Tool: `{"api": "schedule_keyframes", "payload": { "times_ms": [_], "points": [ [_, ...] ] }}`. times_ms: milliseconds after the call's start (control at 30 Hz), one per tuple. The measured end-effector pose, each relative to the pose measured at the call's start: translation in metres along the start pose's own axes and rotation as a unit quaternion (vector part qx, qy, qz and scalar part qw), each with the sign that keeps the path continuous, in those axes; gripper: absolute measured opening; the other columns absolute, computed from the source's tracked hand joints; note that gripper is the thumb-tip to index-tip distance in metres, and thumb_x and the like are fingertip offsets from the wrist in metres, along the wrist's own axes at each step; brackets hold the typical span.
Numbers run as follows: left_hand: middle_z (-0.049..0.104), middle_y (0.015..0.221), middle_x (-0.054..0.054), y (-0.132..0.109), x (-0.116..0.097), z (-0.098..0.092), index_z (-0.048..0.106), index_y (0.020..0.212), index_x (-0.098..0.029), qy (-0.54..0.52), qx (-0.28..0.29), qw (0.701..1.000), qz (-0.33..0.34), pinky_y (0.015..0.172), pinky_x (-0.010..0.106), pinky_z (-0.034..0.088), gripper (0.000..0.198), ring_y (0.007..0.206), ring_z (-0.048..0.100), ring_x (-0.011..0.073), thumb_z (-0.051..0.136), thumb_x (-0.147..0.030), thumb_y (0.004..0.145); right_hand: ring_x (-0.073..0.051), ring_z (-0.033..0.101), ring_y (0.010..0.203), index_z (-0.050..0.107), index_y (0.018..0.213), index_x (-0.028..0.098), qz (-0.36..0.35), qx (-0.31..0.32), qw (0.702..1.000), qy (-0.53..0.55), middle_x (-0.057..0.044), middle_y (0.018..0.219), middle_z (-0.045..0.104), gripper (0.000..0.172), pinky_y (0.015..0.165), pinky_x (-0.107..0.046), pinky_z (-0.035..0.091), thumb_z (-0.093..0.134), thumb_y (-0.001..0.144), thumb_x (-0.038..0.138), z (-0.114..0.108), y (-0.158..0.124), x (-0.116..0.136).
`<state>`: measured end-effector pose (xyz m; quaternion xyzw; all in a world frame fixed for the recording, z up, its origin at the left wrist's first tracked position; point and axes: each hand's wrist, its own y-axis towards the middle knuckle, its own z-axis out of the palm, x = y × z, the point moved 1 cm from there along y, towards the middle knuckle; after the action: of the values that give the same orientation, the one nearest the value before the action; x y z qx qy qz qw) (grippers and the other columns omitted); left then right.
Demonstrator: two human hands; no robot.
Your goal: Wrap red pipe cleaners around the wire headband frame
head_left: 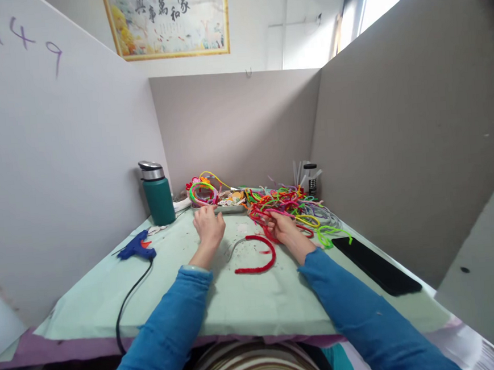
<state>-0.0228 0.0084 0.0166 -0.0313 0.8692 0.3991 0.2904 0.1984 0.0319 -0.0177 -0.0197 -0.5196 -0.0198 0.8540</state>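
My left hand (209, 225) is closed at the front edge of a metal tray (230, 209), just below a ring of colourful pipe cleaners (204, 193); what its fingers hold, if anything, is too small to tell. My right hand (281, 226) reaches into the tangled pile of colourful pipe cleaners (282, 200), its fingers bent around red and pink strands. Between and below both hands, a curved red fuzzy piece (273, 255) lies on the pale green cloth, with a thin grey end curling left.
At the left stand a green bottle (159, 200) and a blue glue gun (137, 248) with a black cable. A black flat object (377, 266) lies at the right. Behind the pile is a black-lidded container (311, 180). Grey partitions (237, 123) enclose the table.
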Motion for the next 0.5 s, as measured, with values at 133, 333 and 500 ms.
{"api": "schedule_keyframes", "payload": {
  "times_ms": [133,333,500],
  "points": [
    [0.064,0.091,0.009,-0.010,-0.016,0.005,0.066,0.085,-0.017,-0.094,0.091,0.984,0.123,0.081,0.029,0.037,0.022,0.089,0.053,0.0197,0.048,-0.030,0.082,-0.005,0.034,0.037,0.060,0.071,0.016,-0.080,0.021,0.994,-0.067,0.002,0.055,0.056,0.015,0.034,-0.019,0.025,0.062,0.070,0.030,0.013,-0.009,-0.006],
    [0.057,0.059,0.001,-0.022,-0.022,0.022,0.065,0.074,-0.013,-0.238,0.262,0.934,0.058,0.053,0.023,0.035,0.042,0.054,0.047,0.0107,0.045,-0.049,0.080,-0.006,0.029,0.038,0.067,0.073,0.015,-0.169,0.014,0.974,-0.152,0.007,0.042,0.040,0.031,0.037,-0.021,0.021,0.065,0.066,0.045,0.029,-0.018,-0.007],
    [0.055,0.064,-0.001,-0.027,-0.025,0.023,0.062,0.093,-0.011,-0.376,0.374,0.848,-0.018,0.041,0.020,0.029,0.044,0.041,0.036,0.0045,0.059,-0.049,0.071,-0.007,0.031,0.042,0.069,0.084,0.018,-0.208,0.053,0.958,-0.191,0.007,0.043,0.040,0.032,0.041,-0.021,0.025,0.063,0.069,0.045,0.037,-0.025,-0.012]
  ]
}}
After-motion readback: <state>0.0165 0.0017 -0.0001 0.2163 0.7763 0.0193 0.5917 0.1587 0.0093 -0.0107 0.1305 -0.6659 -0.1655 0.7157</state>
